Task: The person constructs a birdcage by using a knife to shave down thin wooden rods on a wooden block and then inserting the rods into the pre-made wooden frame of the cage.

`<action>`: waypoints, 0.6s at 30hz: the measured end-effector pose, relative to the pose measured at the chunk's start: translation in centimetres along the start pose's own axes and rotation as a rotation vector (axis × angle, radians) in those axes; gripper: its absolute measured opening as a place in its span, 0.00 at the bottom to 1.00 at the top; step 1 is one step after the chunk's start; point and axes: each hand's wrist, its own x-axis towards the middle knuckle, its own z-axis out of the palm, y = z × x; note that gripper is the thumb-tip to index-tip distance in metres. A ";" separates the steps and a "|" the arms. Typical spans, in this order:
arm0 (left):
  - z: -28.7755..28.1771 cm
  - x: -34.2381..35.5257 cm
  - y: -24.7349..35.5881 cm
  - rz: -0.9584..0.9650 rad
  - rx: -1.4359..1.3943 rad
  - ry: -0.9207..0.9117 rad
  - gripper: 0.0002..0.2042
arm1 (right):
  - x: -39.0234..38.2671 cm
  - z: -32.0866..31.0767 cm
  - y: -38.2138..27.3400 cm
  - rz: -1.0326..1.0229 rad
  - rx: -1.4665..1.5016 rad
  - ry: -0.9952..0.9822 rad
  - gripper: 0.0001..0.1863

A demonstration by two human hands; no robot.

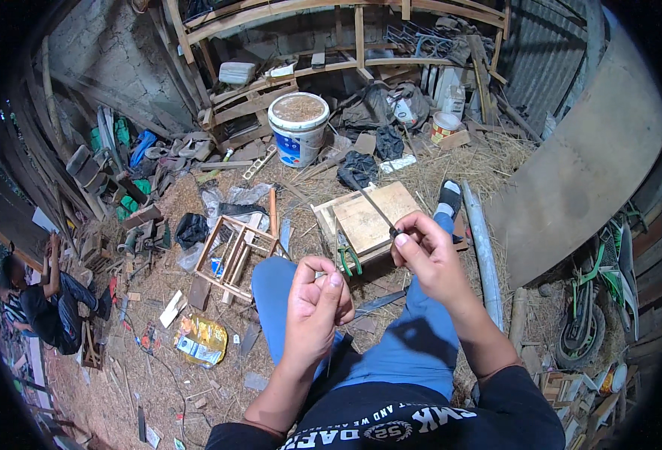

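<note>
Rod (pixel 378 210) tilts away from the right hand (pixel 430 256) pinching its end, apart from the curled left hand (pixel 316 304), its contents unclear, while white lettering (pixel 447 415) marks the black shirt (pixel 391 396)

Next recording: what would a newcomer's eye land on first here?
Probably the right hand, right of centre, pinching a thin dark strip, with the left hand curled beside it. Next, perhaps, the big white bucket at the top, left of centre, and the green-and-white bike at the far right.
</note>
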 end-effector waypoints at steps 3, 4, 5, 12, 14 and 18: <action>0.2 -0.1 0.0 -0.032 -0.026 -0.005 0.03 | -0.4 0.1 0.0 -0.069 -0.076 -0.011 0.08; 0.3 -0.1 0.0 -0.034 -0.027 -0.008 0.03 | -0.5 0.0 0.0 -0.117 -0.149 -0.009 0.08; 0.4 -0.1 0.1 -0.040 -0.031 -0.005 0.04 | -0.6 0.0 0.0 -0.166 -0.222 -0.007 0.09; 0.0 -0.6 0.0 -0.071 -0.072 -0.004 0.05 | -1.5 0.3 -3.1 -0.483 -0.705 -0.061 0.11; 0.5 -1.1 0.3 -0.064 -0.057 0.039 0.06 | -1.6 0.4 -3.4 -0.532 -0.770 -0.105 0.11; 0.3 -1.5 0.1 -0.030 -0.005 0.036 0.09 | -1.8 0.8 -3.9 -0.640 -0.899 -0.134 0.12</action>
